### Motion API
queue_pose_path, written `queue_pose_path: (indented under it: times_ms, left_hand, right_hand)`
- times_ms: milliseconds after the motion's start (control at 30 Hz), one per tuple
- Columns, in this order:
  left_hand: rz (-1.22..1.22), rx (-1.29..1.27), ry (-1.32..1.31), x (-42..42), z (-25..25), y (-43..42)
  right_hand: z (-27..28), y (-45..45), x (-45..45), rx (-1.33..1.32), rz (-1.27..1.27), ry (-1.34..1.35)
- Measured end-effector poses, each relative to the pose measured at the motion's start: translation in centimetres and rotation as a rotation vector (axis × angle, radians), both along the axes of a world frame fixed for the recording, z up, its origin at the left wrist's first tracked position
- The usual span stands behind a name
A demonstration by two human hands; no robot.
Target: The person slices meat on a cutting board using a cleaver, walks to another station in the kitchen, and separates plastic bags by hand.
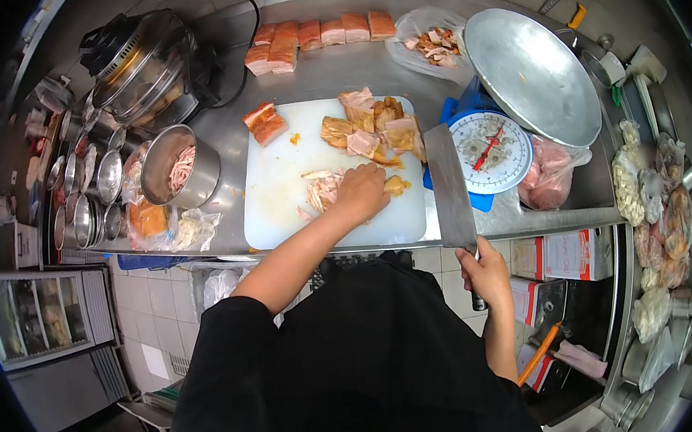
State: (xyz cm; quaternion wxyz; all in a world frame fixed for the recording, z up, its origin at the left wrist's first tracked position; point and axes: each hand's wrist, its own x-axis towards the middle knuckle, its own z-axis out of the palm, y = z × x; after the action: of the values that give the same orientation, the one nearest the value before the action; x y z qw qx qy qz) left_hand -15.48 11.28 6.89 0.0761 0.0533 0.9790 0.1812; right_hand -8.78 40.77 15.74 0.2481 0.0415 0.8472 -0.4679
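Observation:
My left hand (pixel 364 194) is on the white cutting board (pixel 274 202), fingers curled down over meat, their tips partly hidden. Sliced pale meat (pixel 321 188) lies right beside its thumb side, and a small yellowish piece (pixel 397 186) sits on the other side. My right hand (pixel 485 273) grips the handle of a cleaver (pixel 451 193), whose broad blade points up past the board's right edge. Chunks of cooked meat (pixel 362 120) are heaped at the back of the board. A block of reddish-skinned pork (pixel 265 124) rests at its upper left corner.
A blue dial scale (pixel 489 152) with a large metal pan (pixel 533 76) stands right of the board. Pork blocks (pixel 321 34) line the back, beside a bag of meat scraps (pixel 436 46). A steel pot (pixel 181 166) with meat strips stands left, below a glass-bowl appliance (pixel 150 71).

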Motion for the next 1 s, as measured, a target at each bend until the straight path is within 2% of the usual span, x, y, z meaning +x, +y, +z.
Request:
queue_pose_path:
  times_ms: [233, 300, 333, 400, 467, 500, 700, 767, 833, 900, 933, 967, 1000]
  left_hand:
    - [0.023, 0.096, 0.071, -0.1, -1.4, -0.1]
    - [0.092, 0.316, 0.179, 0.1, -1.4, -0.4]
    - [0.094, 0.315, 0.176, 0.2, -1.2, -0.8]
    - [0.309, 0.582, 0.197, 1.0, -0.2, -2.9]
    - [0.44, 0.72, 0.243, 2.7, 2.1, -5.9]
    - [0.481, 0.858, 0.27, 3.4, 1.1, -8.1]
    - [0.821, 0.848, 0.213, 11.4, -1.1, -14.5]
    - [0.849, 0.564, 0.172, 13.5, -2.0, -14.0]
    - [0.879, 0.519, 0.202, 14.8, -0.6, -13.5]
    - [0.812, 0.23, 0.071, 15.5, -0.1, -13.7]
    - [0.856, 0.202, 0.035, 15.5, 1.0, -13.7]
    - [0.86, 0.203, 0.036, 15.9, 0.7, -14.1]
    - [0.7, 0.166, 0.212, 16.4, 0.1, -14.9]
  right_hand:
    - [-0.3, -1.3, -0.5, -0.132, 0.02, -0.032]
    - [-0.4, -1.5, -0.7, -0.139, 0.023, -0.042]
    - [-0.5, -1.5, -0.7, -0.128, 0.022, -0.034]
    - [-0.6, -1.7, -0.7, -0.117, 0.029, -0.033]
    - [-0.5, -2.1, -0.7, -0.15, 0.018, -0.036]
    - [-0.6, -2.2, -0.8, -0.152, 0.032, -0.039]
    - [-0.7, -5.3, -1.8, -0.096, 0.221, -0.075]
    - [-1.0, -6.9, -2.0, -0.036, 0.345, -0.037]
    - [-0.1, -9.1, -2.3, 0.017, 0.435, -0.044]
    - [0.2, -11.2, -2.4, 0.074, 0.512, -0.047]
    - [-0.1, -12.2, -2.5, 0.102, 0.602, 0.031]
    - [-0.2, -13.3, -2.6, 0.129, 0.69, 0.108]
    - [0.2, -14.7, -2.6, 0.171, 0.745, 0.097]
